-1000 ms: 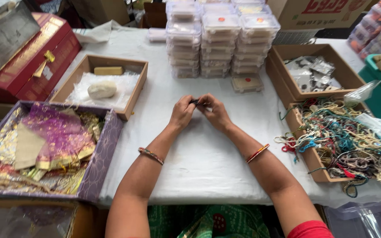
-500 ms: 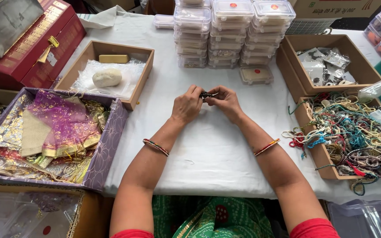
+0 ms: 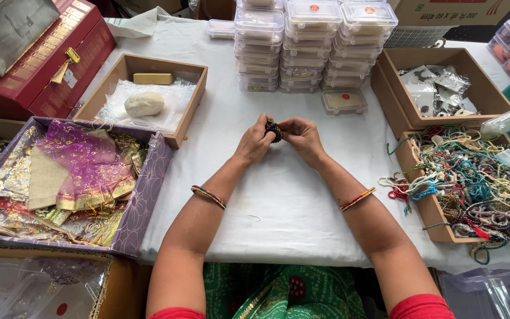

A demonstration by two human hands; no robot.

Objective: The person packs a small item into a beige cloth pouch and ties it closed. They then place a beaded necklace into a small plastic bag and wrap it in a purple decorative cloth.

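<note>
Between hands — dark beaded bracelet [image 3: 274, 130]

Dark beaded bundle held between both hands

The dark beaded bundle [image 3: 274, 130] is small, roundish and bunched tight, blackish with faint reddish glints. It sits above the white surface [image 3: 278, 201], mid-scene, pinched between the left hand [image 3: 254, 142] and right hand [image 3: 302, 137], partly hidden by fingertips.

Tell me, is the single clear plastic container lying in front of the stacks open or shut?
Shut: the single clear container has its lid sitting flat on top.
</note>
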